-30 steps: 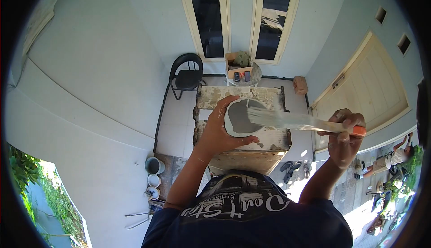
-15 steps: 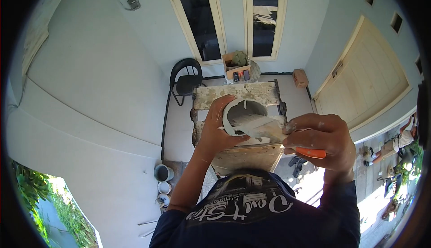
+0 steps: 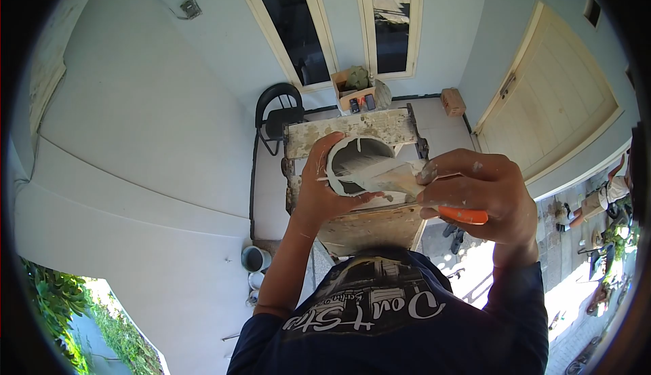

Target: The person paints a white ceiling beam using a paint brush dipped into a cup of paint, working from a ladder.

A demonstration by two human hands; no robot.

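My left hand is wrapped round the side of a round tub, thumb and fingers spread along its wall. The tub is tilted so its mouth faces me, its rim is smeared white, and the inside looks grey. From the right, my right hand grips a putty knife with an orange handle. Its wide, whitish blade lies across the tub's mouth at the lower right. Whether the blade touches the rim is hard to tell. White smears mark the fingers of my right hand.
Below the hands stands a worn wooden bench with stained planks. Beyond it are a cardboard box with things in it, a black chair and a small carton. A bucket stands at the lower left, beside the wall.
The view has shifted slightly, and both hands appear a little higher and to the left. The blade stays over the tub's mouth, and both grips are unchanged.
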